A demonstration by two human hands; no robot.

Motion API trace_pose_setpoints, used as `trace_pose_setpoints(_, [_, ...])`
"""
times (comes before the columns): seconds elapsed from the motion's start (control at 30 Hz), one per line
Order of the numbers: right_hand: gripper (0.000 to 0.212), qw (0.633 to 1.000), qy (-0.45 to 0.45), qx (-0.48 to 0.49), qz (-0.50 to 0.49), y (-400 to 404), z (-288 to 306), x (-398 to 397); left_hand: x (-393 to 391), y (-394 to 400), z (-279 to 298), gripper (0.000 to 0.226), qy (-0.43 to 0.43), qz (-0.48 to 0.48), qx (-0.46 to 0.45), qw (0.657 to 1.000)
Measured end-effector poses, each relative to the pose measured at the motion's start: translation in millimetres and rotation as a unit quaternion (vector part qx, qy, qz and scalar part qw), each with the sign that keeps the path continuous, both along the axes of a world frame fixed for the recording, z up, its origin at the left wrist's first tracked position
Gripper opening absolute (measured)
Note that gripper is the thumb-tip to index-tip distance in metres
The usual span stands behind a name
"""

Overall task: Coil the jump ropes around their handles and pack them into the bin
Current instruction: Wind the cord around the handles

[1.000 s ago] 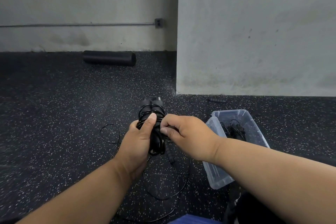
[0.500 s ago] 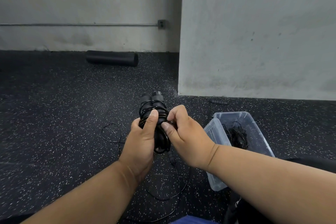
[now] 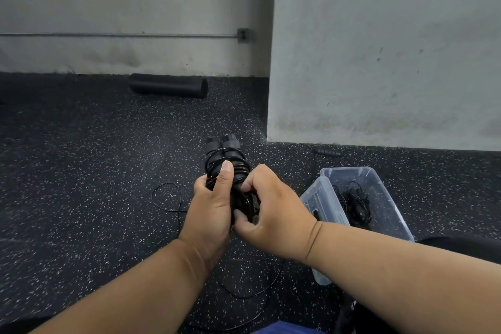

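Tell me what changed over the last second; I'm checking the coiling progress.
The right hand slid down the handles and now pinches the cord at the bundle's lower end. The left hand holds the handles as before, thumb on the coils. The bin stayed put.

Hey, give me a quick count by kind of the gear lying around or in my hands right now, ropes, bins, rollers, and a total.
Black jump ropes: 2, one held in both hands, one in the bin
Clear plastic bins: 1
Black foam rollers: 1
Loose black handles by the wall: 1
Total: 5
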State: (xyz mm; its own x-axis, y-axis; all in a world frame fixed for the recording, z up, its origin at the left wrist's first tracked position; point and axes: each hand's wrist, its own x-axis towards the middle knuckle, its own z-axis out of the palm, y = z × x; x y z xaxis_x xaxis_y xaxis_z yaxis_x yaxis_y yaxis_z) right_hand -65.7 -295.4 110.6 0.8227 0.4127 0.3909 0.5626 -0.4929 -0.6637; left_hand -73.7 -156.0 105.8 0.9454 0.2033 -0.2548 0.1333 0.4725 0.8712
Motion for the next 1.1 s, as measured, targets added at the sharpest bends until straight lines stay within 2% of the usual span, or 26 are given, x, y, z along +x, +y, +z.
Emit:
trace_pose_setpoints(0.1, [0.041,0.998,-0.051,-0.011,0.019,0.0,-1.9,2.2,1.2,0.5,-0.8,0.078,-0.004,0.001,-0.004,1.000])
trace_pose_setpoints(0.23, [0.030,0.988,-0.138,-0.042,0.062,0.2,2.2,11.1,1.2,-0.8,4.5,0.084,-0.003,-0.003,-0.034,0.999])
trace_pose_setpoints(0.37, [0.026,0.966,-0.207,-0.072,0.134,-5.6,3.5,19.9,-1.1,-2.8,5.2,0.070,0.008,-0.043,-0.070,0.997])
trace_pose_setpoints(0.47, [0.027,0.961,-0.205,-0.097,0.157,-9.0,0.3,25.1,-2.7,-3.4,1.3,0.074,0.017,-0.050,-0.070,0.996])
trace_pose_setpoints(0.57, [0.029,0.961,-0.187,-0.118,0.165,-8.9,-2.8,28.7,-5.6,-5.1,-2.7,0.059,0.010,-0.065,-0.072,0.995])
trace_pose_setpoints(0.7, [0.027,0.966,-0.164,-0.108,0.166,-6.0,-4.6,27.6,-7.0,-3.9,-1.3,0.058,0.008,-0.061,-0.076,0.995])
trace_pose_setpoints(0.8, [0.019,0.980,-0.126,-0.068,0.138,-2.4,-5.1,23.2,-3.7,-2.5,3.6,0.062,0.009,-0.043,-0.088,0.995])
trace_pose_setpoints(0.93, [0.013,0.985,-0.141,-0.052,0.082,0.3,-0.8,16.9,2.4,1.7,9.0,0.073,-0.005,-0.012,-0.079,0.997])
trace_pose_setpoints(1.1, [0.010,0.991,-0.118,-0.053,0.011,-1.9,5.6,17.5,4.4,6.5,8.1,0.070,-0.010,-0.004,-0.074,0.997])
